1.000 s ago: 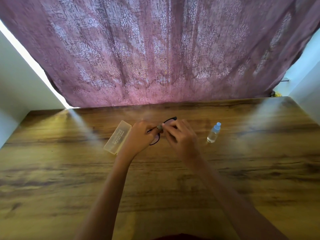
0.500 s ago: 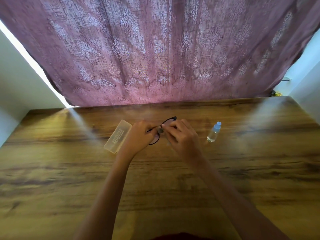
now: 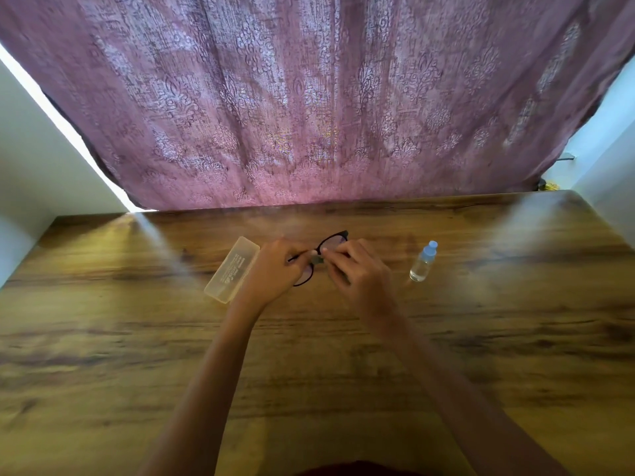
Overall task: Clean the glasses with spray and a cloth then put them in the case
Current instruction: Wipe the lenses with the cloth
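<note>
Midway through the job, the left hand (image 3: 275, 269) grips the glasses (image 3: 323, 255) above the table (image 3: 343, 372) while the right hand (image 3: 360, 273) pinches a small cloth (image 3: 318, 259) against them, spray bottle (image 3: 423, 261) right, closed case (image 3: 232, 269) left, casing undone.

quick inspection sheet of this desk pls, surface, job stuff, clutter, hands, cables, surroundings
surface: wooden table, dark grain, streaks of light at its far corners
glasses: black frame, held over the table by both hands
cloth: small grey piece pinched at the frame between the fingertips
case: pale translucent, shut, flat on the table beside the left hand
spray bottle: clear with a blue cap, upright, apart from the right hand
clutter: nothing seen
left hand: gripping the glasses
right hand: holding the cloth on the glasses
cables: nothing seen
surroundings: patterned purple curtain behind the table, pale walls at both sides
</note>
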`<state>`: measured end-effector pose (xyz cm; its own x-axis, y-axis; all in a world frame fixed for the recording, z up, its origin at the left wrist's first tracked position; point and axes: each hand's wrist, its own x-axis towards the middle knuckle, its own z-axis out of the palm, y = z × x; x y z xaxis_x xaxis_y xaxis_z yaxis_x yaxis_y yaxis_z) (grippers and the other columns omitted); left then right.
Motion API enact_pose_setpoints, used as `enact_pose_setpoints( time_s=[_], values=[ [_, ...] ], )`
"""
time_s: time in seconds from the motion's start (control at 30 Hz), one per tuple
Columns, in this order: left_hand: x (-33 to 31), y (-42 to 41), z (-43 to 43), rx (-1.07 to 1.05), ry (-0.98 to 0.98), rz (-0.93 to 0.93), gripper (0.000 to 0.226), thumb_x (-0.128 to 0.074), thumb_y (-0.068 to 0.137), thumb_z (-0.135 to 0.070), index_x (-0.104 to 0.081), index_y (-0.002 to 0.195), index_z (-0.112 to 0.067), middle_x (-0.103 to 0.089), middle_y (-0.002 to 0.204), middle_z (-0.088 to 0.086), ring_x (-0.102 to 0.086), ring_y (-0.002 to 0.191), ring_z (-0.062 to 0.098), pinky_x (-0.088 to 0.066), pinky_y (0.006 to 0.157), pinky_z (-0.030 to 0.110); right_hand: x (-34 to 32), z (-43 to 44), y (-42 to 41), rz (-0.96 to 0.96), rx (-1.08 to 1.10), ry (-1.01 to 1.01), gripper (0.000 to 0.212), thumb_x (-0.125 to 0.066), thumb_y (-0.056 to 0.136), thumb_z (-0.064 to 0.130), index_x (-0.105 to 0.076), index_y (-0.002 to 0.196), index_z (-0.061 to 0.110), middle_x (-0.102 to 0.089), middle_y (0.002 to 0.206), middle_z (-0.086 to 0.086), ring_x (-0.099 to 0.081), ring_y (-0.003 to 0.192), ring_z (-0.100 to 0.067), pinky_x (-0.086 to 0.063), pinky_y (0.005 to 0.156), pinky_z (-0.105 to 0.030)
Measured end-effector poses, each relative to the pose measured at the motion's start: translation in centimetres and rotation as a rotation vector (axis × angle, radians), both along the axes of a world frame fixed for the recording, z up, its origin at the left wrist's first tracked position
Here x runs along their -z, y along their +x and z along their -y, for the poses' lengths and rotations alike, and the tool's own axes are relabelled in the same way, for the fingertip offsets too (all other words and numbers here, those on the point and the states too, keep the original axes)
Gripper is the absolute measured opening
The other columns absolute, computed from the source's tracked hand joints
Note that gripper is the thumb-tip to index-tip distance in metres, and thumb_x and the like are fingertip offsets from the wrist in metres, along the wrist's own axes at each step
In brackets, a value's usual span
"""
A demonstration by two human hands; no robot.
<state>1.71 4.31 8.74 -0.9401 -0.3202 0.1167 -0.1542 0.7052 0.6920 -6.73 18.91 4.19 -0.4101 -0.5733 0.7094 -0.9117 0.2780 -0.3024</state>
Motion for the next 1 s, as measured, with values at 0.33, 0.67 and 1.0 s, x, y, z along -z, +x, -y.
enact_pose_setpoints(
  time_s=[0.33,0.67,1.0],
  values=[
    [-0.5,0.2,0.3,-0.086,-0.004,-0.068,0.016,-0.062,0.091,-0.014,-0.076,0.087,-0.01,-0.075,0.082,0.002,-0.064,0.08,0.008,-0.021,0.087,-0.008,-0.5,-0.7,-1.0,0.054,0.07,-0.02,0.019,-0.071,0.083,0.01,-0.072,0.1,0.002,-0.064,0.084,-0.005,-0.057,0.078,-0.016,-0.051,0.063,-0.026],
    [-0.7,0.2,0.0,-0.046,-0.073,0.003,0.023,-0.055,0.095,-0.013,-0.073,0.085,-0.001,-0.072,0.08,0.014,-0.064,0.078,0.027,-0.017,0.114,0.021,-1.2,0.1,-1.2,0.079,0.091,-0.031,0.018,-0.069,0.085,0.011,-0.072,0.1,0.004,-0.064,0.085,-0.004,-0.059,0.078,-0.018,-0.051,0.064,-0.029],
    [-0.4,-0.2,-0.2,-0.044,-0.081,0.003,0.022,-0.054,0.095,-0.011,-0.074,0.089,-0.004,-0.072,0.082,0.014,-0.064,0.08,0.025,-0.011,0.114,0.02,-0.4,-0.1,0.0,0.03,0.04,0.004,0.018,-0.066,0.086,0.015,-0.073,0.1,0.005,-0.065,0.086,-0.004,-0.059,0.08,-0.016,-0.053,0.062,-0.025]
  ],
)
